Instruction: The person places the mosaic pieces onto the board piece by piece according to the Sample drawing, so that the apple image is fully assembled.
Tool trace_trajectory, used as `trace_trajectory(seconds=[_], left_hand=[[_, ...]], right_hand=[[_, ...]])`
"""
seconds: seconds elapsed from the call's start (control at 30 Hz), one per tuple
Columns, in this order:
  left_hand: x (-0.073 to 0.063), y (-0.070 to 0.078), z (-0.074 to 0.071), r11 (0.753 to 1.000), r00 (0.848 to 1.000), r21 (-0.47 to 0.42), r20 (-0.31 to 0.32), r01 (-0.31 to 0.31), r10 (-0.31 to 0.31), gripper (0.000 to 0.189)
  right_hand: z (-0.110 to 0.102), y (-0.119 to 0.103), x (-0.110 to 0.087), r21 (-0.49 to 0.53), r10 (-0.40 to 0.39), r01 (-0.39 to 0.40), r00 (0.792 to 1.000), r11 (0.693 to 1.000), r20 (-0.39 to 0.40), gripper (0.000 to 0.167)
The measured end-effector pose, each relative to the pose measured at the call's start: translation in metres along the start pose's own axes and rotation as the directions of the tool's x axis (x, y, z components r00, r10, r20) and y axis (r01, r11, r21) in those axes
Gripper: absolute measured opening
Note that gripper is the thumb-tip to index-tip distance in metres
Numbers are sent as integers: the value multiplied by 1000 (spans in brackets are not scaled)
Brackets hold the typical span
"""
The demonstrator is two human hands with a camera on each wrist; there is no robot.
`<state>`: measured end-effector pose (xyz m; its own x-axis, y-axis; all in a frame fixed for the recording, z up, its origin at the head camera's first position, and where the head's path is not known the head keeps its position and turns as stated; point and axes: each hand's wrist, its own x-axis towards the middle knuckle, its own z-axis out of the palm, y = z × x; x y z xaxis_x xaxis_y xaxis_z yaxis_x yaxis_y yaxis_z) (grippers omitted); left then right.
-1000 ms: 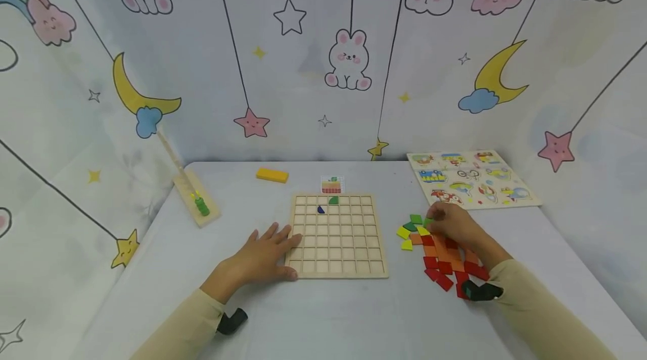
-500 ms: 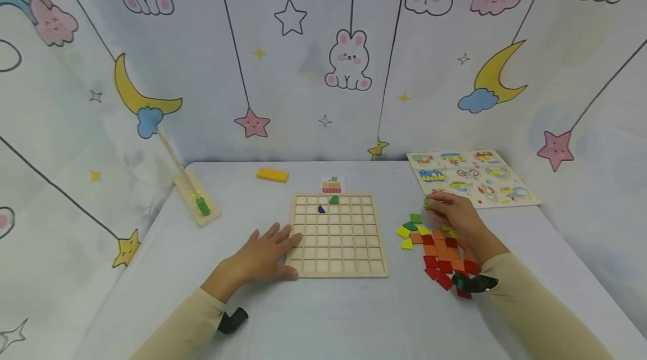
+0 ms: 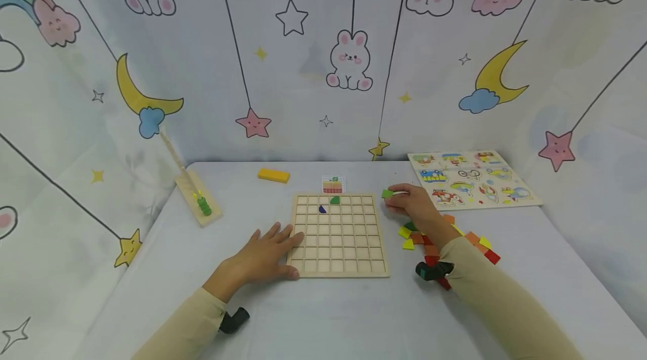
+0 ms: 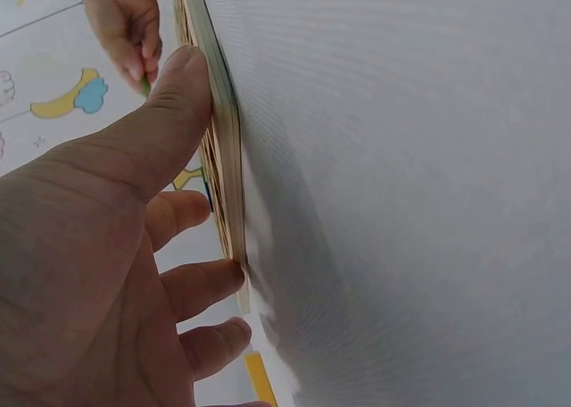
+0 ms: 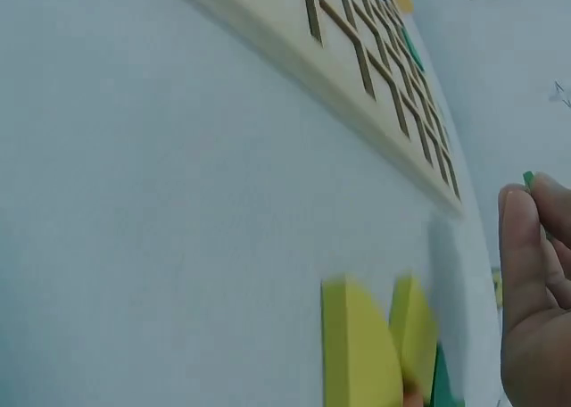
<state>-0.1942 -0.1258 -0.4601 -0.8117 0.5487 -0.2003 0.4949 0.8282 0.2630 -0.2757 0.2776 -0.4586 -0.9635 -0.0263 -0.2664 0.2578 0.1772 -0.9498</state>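
My left hand [image 3: 263,256] rests with spread, fairly straight fingers along the left edge of a wooden grid board [image 3: 349,241]; its fingertips touch the rim in the left wrist view. A dark green rounded tile [image 3: 335,200] lies in the board's top row, and a small dark blue piece [image 3: 322,209] sits one row lower. Between thumb and fingers, my right hand [image 3: 417,205] pinches a light green tile [image 3: 387,194], just beyond the board's upper right corner. The same tile [image 5: 528,179] shows only as a sliver in the right wrist view.
Red, orange, yellow and green tiles [image 3: 431,250] lie scattered under my right forearm. A small picture card [image 3: 333,185] is behind the board. Farther out are a picture puzzle board [image 3: 472,179], a yellow block [image 3: 274,175] and a wooden base [image 3: 212,215] with a green figure [image 3: 204,206].
My right hand has lifted the light green tile from the pile and carried it left, close to the board's upper right corner. My left hand has stayed in place.
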Motion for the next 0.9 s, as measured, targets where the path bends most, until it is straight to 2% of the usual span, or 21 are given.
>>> trace_trajectory(seconds=[0.2,0.33,0.4,0.53,0.6,0.67,0.9], left_hand=[[0,0,1,1000,1000,-7,2,14,-14,90],[0,0,1,1000,1000,-13,-1,16,-16,90],[0,-1,1,1000,1000,-14,-2,13,-13,90],[-1,-1,1,1000,1000,-18,-5,4,-4,91],[-2,-1,1,1000,1000,-19,-6,-2,2,91],[-2,-1,0,1000,1000,-26,-8,-9,8,90],[-2,0,-1,1000,1000,-30,-3,-5,5,90]], right_hand=[[43,-10,19,-124,-16,23,998,992,62,45],[64,-13,29,-219,-59,78,994,973,93,44],[72,-14,32,-307,-91,115,992,945,92,42],[85,-15,35,-487,-123,141,990,862,70,38],[89,-15,35,-532,-130,148,989,834,72,37],[91,-15,35,-551,-139,157,988,820,74,37],[95,-14,37,-580,-143,155,987,800,66,38]])
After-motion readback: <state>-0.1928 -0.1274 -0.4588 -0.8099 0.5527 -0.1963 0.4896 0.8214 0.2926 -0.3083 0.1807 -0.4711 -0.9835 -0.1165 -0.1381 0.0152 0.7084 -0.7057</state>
